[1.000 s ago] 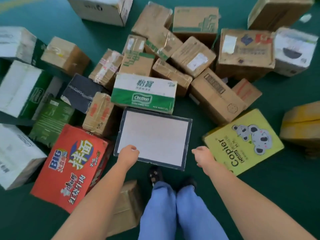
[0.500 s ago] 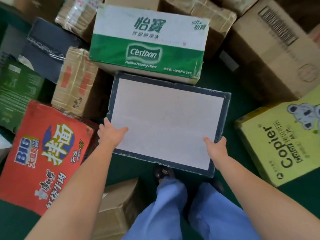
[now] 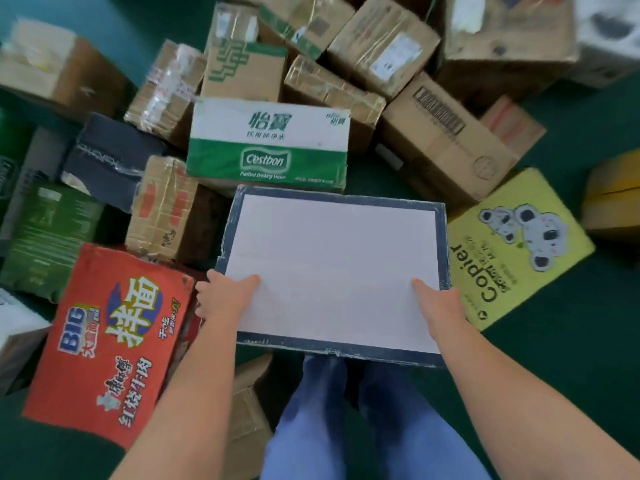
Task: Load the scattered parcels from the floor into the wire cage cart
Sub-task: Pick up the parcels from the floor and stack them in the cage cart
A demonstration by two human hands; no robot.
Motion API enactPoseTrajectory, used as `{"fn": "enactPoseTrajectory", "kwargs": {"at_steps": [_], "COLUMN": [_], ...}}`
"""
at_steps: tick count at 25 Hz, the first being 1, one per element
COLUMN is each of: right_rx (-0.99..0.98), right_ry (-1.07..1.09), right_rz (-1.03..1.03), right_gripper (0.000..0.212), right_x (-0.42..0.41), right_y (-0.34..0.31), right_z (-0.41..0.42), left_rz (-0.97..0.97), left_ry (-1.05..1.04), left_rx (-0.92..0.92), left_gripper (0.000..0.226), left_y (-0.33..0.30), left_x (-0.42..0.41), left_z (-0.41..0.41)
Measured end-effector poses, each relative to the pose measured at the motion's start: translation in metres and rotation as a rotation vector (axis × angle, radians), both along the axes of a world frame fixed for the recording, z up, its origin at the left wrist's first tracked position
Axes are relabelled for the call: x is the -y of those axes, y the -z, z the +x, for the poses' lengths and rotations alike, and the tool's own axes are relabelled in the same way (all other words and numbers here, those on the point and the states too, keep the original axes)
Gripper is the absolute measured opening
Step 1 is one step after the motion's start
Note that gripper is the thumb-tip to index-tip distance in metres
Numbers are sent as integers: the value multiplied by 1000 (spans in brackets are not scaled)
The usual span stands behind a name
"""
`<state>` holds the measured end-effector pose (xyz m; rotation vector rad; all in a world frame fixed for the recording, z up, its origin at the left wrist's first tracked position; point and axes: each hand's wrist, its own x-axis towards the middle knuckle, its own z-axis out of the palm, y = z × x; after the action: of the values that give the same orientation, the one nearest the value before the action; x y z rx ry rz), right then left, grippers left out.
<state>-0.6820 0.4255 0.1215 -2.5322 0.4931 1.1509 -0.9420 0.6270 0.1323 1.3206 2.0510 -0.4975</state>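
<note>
From the head view, the left hand [image 3: 227, 296] and the right hand [image 3: 438, 306] hold a flat box [image 3: 332, 265] with a white top and dark blue border, one hand at each near corner. Each grip is closed on the box: the left thumb lies across the white top at the near-left corner, with fingers curled round the left edge, and the right thumb lies on the top near the right edge, with the rest of that hand wrapped over the side. The box sits level in front of the person, above the blue trouser legs [image 3: 346, 427], its far edge close to a green and white water carton [image 3: 268, 143]. The surface beneath is a dark green floor [image 3: 571, 358]. Parcels lie scattered over it. A red noodle carton [image 3: 107, 344] lies just left of the left hand, and a yellow copier-paper box [image 3: 512, 247] with a koala picture lies just right of the held box. A taped brown box [image 3: 162, 209] stands left of the held box, with a dark parcel [image 3: 110, 161] and a green box [image 3: 45, 237] further left. Behind the water carton, more brown cartons [image 3: 440, 140] are packed close together, several touching. A small brown box [image 3: 249, 410] lies by the left leg, partly hidden by the left forearm. A yellow-brown box [image 3: 613, 195] sits at the right edge. The cart is out of view.
</note>
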Motion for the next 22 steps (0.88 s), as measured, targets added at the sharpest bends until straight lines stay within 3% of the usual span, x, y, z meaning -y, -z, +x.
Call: {"fn": "enactPoseTrajectory", "kwargs": {"at_steps": [6,10,16,22], "right_rx": [126,186,266,312], "right_ry": [-58,8,375,877], "right_rz": [-97,-125,-119,-62], "right_gripper": [81,71,67,72], "right_x": [46,94,212,363], "right_y": [-196,-289,-372,-394], "right_z": [29,34,-1,-91], "left_rz": [-44,-38,-32,32], "left_ry": [157,335,735,1184], "left_rx": [31,64,142,191], "left_gripper": [101,105,107,98], "left_y": [-174,-254,-321,-382], "left_x": [32,45,92,237], "left_z": [45,90,159,225]}}
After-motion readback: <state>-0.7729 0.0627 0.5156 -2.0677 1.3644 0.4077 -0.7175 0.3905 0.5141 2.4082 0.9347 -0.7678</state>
